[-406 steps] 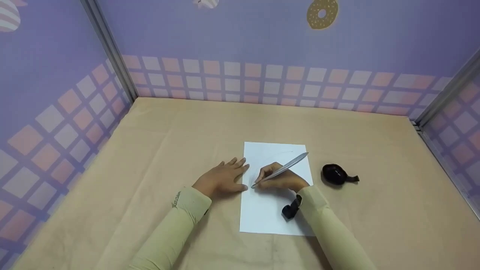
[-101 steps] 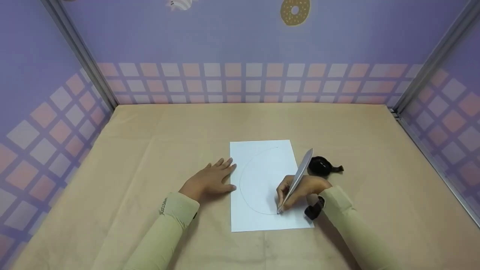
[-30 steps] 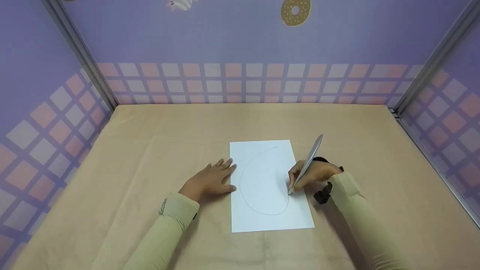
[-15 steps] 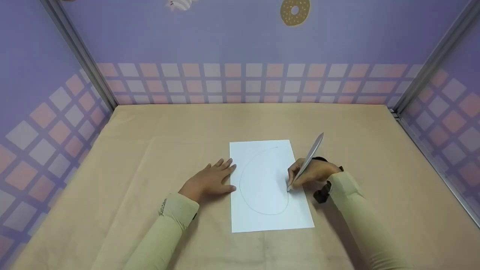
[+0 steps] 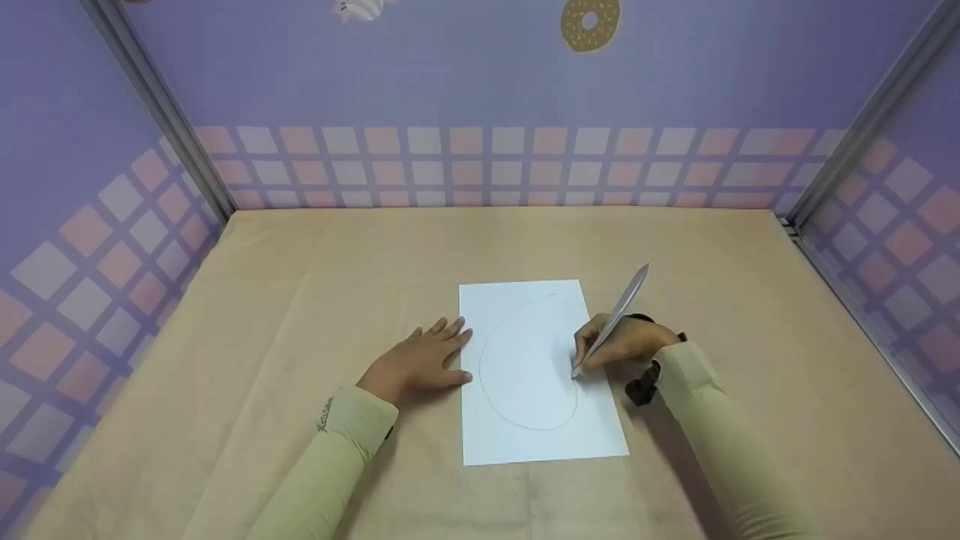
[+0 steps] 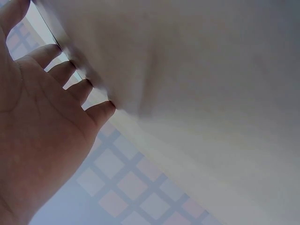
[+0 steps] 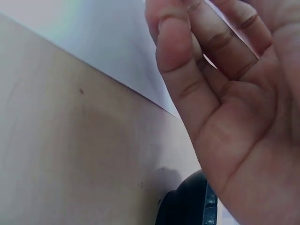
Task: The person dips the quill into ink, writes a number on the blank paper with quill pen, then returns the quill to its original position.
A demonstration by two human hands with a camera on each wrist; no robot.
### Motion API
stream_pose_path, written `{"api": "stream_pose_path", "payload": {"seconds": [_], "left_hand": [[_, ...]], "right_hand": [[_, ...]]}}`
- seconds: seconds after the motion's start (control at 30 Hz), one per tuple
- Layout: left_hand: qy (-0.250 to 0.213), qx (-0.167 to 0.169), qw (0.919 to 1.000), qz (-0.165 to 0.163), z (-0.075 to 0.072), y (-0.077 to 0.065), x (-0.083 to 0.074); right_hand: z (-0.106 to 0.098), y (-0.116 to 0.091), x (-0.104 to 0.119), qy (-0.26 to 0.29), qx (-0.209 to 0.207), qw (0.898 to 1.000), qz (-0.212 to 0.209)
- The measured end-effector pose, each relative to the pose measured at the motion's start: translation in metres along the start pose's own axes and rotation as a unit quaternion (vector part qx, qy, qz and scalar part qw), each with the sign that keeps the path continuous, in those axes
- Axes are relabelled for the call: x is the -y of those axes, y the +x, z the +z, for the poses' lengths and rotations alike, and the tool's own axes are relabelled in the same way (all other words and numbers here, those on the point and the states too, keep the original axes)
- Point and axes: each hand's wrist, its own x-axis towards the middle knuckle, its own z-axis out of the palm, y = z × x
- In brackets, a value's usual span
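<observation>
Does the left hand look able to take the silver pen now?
Probably not: the right hand grips the silver pen low down. Yet its upper end sticks out, and the way across the paper from the left hand looks clear.

Left hand [image 6: 44,112] palm-side to cam, fingers spread, tips down along thin strip of white paper [image 6: 42,27] and beige tabletop [image 6: 201,93]. Pink-and-white checked wall [image 6: 132,184] past tabletop edge.

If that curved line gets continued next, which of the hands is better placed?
Probably the right hand: it grips the grey pen, its tip at one end of the curved line. The left hand lies spread at the left edge of the paper, without a pen.
</observation>
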Motion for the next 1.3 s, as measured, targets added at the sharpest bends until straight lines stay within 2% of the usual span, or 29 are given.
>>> {"api": "stream_pose_path", "payload": {"seconds": [0.37,0.7,0.93,1.17,1.3], "left_hand": [[-0.001,0.000,1.0000,-0.003,0.002,0.002,0.003],[-0.001,0.000,1.0000,-0.003,0.003,0.002,0.003],[0.003,-0.004,1.0000,0.001,0.002,0.001,0.003],[0.000,-0.008,0.9999,0.009,0.002,0.000,0.002],[-0.009,-0.003,0.9999,0.009,0.002,-0.001,0.002]], "right_hand": [[0.000,0.002,0.000,-0.028,-0.013,1.000,0.001],[-0.003,0.005,-0.003,-0.008,-0.012,0.999,-0.039],[-0.001,0.008,-0.002,-0.021,-0.032,0.999,-0.023],[-0.002,0.011,-0.004,-0.006,-0.040,0.999,-0.020],[-0.004,0.013,-0.003,-0.028,-0.052,0.998,-0.018]]}}
